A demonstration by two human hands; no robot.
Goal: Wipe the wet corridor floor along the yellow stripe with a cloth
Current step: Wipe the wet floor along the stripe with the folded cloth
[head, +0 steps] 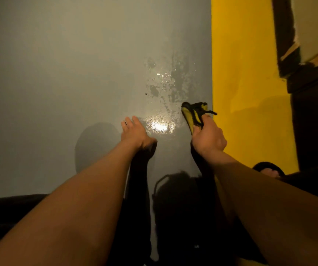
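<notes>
While the right hand (pixel 209 138) grips a yellow-and-black cloth (pixel 192 115) just beside the yellow stripe (pixel 244 83), the left hand (pixel 135 131) rests flat and spread on the grey floor (pixel 58 73) near glistening wet patches (pixel 165 83), a sandalled foot (pixel 269 169) behind.

yellow-black cloth (pixel 191 115) bunched, on grey floor (pixel 77 73) beside yellow stripe (pixel 244 73); wet patch (pixel 165 87) just left, glistening.

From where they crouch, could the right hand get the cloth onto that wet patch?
Probably yes. The right hand grips the cloth right beside the wet patch, with only bare floor between.
</notes>
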